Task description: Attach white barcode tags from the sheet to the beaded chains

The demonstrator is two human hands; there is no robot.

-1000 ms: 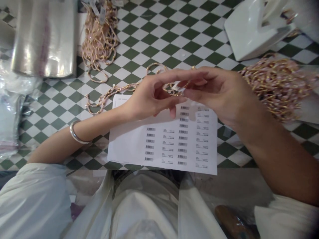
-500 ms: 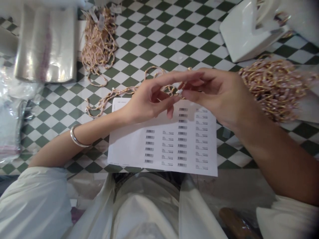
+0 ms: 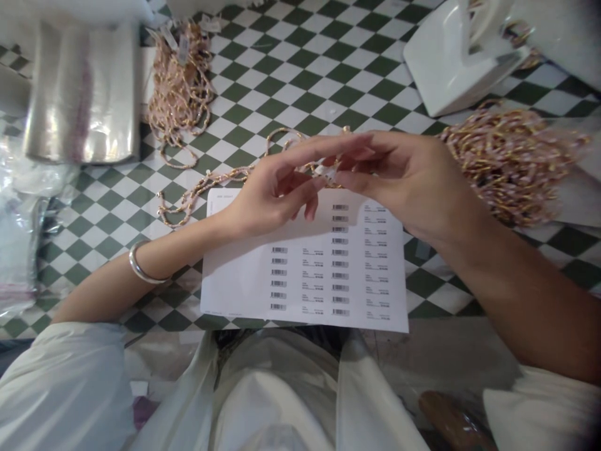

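Head view: the left hand is hovering just above the top edge of a barcode label sheet, half curled, with its long fingers reaching across toward the right hand. Whether it is actually gripping anything is hard to tell. The right hand is closed into a pinch, thumb and fingers gripping a small white tag with a loop of gold-and-pink beads around it, and the tag is sitting between the two hands, just above the sheet. A long beaded strand is lying on the green-and-white checkered surface, running from beside the sheet up toward the fingers. A silver bangle is sitting on the left wrist. A heap of beaded strands is lying at top left, next to a stack of clear plastic sleeves. Another blurred heap of beaded strands is lying just beside the right hand, below a white plastic object. White sleeves are showing at the bottom edge.
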